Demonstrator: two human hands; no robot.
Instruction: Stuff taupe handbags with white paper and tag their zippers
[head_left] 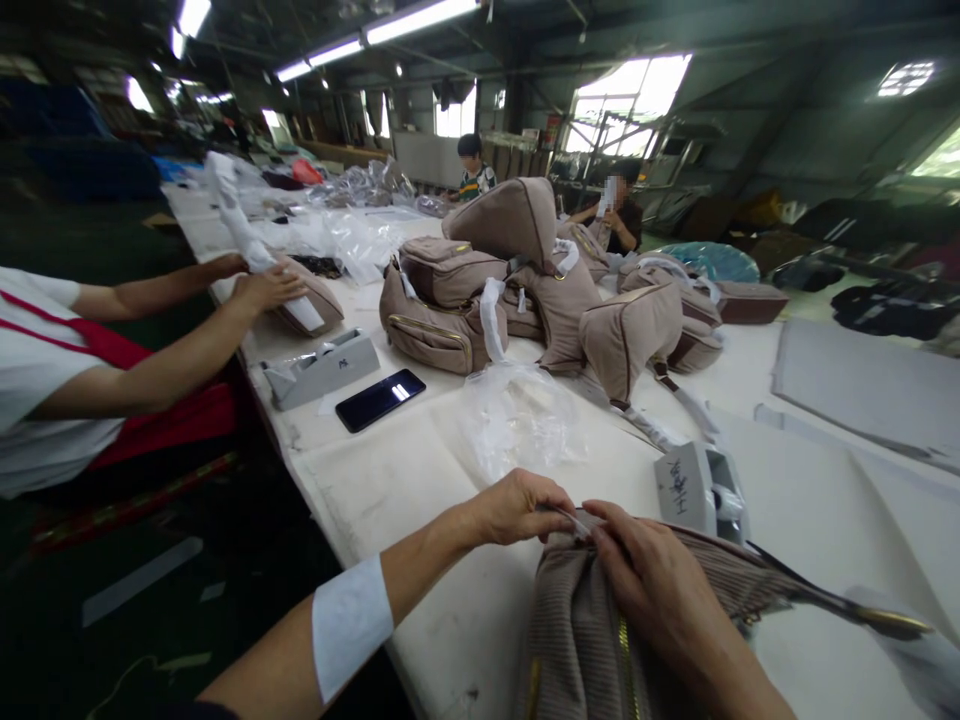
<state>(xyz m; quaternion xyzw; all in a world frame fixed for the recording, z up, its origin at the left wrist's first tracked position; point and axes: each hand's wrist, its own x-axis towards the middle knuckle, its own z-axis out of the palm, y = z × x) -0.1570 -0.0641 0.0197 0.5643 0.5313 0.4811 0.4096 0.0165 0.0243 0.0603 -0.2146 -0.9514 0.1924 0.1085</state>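
My left hand (517, 508) and my right hand (645, 575) meet at the top of a taupe ribbed bag (592, 640) that lies on the white table (420, 470) in front of me. Both hands are closed in a pinch on a thin pale strip (576, 521) at the bag's upper edge. A gold zipper runs down the bag's front. A dark strap with a gold end (862, 612) trails off to the right. A grey tape dispenser (694, 487) stands just beyond my right hand.
A crumpled clear plastic bag (517, 415) lies ahead. A pile of taupe bags (525, 290) fills mid-table. A black phone (380, 399) and second tape dispenser (322, 368) sit left, near a co-worker's hands (266, 287) wrapping a bag. Grey sheets (862, 385) lie right. Two people sit far back.
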